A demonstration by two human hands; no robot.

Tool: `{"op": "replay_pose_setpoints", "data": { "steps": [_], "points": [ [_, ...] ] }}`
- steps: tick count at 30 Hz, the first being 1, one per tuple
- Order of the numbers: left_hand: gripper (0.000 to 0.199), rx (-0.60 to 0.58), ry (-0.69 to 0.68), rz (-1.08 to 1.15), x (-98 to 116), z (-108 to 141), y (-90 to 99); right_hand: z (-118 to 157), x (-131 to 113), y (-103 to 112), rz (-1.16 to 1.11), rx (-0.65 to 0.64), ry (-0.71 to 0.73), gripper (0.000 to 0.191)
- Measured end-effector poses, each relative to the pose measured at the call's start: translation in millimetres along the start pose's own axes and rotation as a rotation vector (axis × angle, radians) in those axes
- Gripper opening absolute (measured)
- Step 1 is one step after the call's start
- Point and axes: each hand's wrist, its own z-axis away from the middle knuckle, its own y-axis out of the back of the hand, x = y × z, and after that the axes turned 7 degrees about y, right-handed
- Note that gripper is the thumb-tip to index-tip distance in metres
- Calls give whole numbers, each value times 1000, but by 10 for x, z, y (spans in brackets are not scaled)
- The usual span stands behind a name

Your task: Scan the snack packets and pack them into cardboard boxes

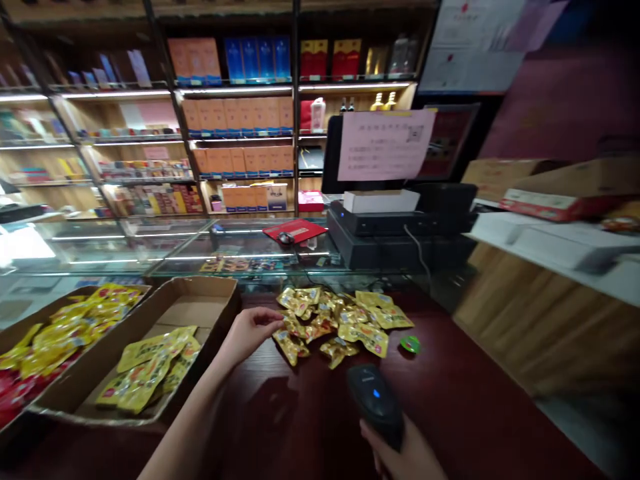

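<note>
Head view: the left hand (251,332), fingers loosely curled and nothing visibly held, reaches the edge of a heap of gold foil snack packets (335,327) on the dark red counter (295,420). The right hand (403,453) is closed around a black handheld barcode scanner (376,403) just below the heap. Left of the left hand stands a cardboard tray (213,300) holding yellow snack packets (150,370).

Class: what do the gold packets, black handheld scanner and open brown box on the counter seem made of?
The gold packets look like metallised plastic film, from their glinting creases. The black handheld scanner seems moulded plastic. The open brown box looks like cardboard, from its dull folded walls.
</note>
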Motion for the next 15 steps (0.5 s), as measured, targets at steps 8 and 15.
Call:
{"op": "replay_pose_setpoints", "data": {
  "steps": [8, 15],
  "points": [
    [22, -215, -143, -190, 324, -240, -1164, 36, 74, 353, -17, 0, -49, 47],
    [66, -341, -436, -611, 349, -456, -1911, 105, 53, 457, -47, 55, -10, 46]
  ]
}}
